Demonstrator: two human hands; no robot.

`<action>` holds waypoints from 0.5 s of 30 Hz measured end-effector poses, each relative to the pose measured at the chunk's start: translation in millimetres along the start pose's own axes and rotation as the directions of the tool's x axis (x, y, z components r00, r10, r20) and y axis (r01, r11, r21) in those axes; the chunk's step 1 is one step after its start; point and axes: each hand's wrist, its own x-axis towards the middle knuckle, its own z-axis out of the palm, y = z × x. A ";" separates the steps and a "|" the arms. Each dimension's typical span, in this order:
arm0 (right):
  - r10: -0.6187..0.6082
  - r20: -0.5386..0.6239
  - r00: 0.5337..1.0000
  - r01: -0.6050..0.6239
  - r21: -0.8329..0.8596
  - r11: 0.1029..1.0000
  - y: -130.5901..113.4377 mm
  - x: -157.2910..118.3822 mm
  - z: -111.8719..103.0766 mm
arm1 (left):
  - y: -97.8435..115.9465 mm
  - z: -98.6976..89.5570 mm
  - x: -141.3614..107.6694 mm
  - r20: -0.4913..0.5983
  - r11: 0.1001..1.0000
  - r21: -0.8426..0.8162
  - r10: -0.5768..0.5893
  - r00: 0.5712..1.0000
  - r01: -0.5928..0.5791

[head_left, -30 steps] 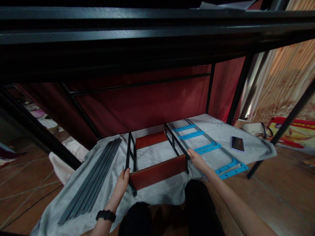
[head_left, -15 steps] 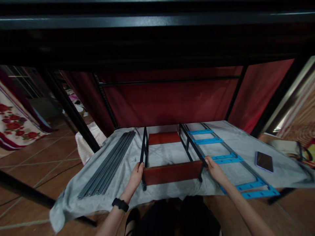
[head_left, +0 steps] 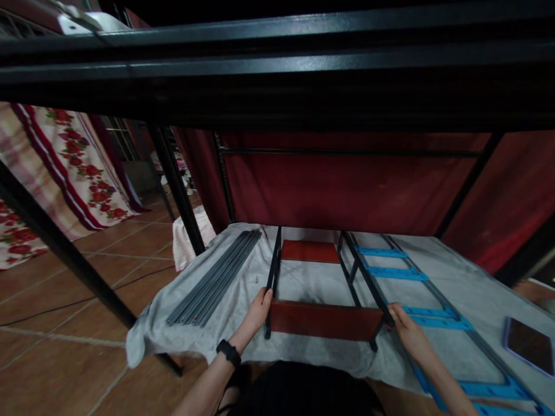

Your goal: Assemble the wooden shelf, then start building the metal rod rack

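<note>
A black metal frame with two reddish-brown boards (head_left: 325,321) across it rests on a grey cloth (head_left: 243,341) in front of me. My left hand (head_left: 259,309) is closed round the near end of its left rail. At the right rail's near end, my right hand (head_left: 406,330) grips the same frame. Several grey metal tubes (head_left: 214,277) lie side by side to the left. Beside the frame on the right lies a ladder-like assembly of grey tubes with blue brackets (head_left: 401,273). Between the tubes and the frame are some small screws (head_left: 255,279).
A phone (head_left: 529,345) lies at the right edge of the cloth. Overhead runs a dark metal beam (head_left: 277,63), with black posts (head_left: 177,185) at the sides. A red curtain (head_left: 347,190) hangs behind. Floral fabric (head_left: 93,173) hangs at the left above the tiled floor.
My view has turned left and come closer, so things appear shifted right. Both hands keep their hold on the frame, which shows no clear movement on the cloth.
</note>
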 end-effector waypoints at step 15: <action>0.062 0.016 0.998 -0.063 0.095 0.993 -24.4 -5.8 -5.5 | 10.2 -4.6 -3.5 0.009 1.000 -0.017 -0.022 1.000 0.022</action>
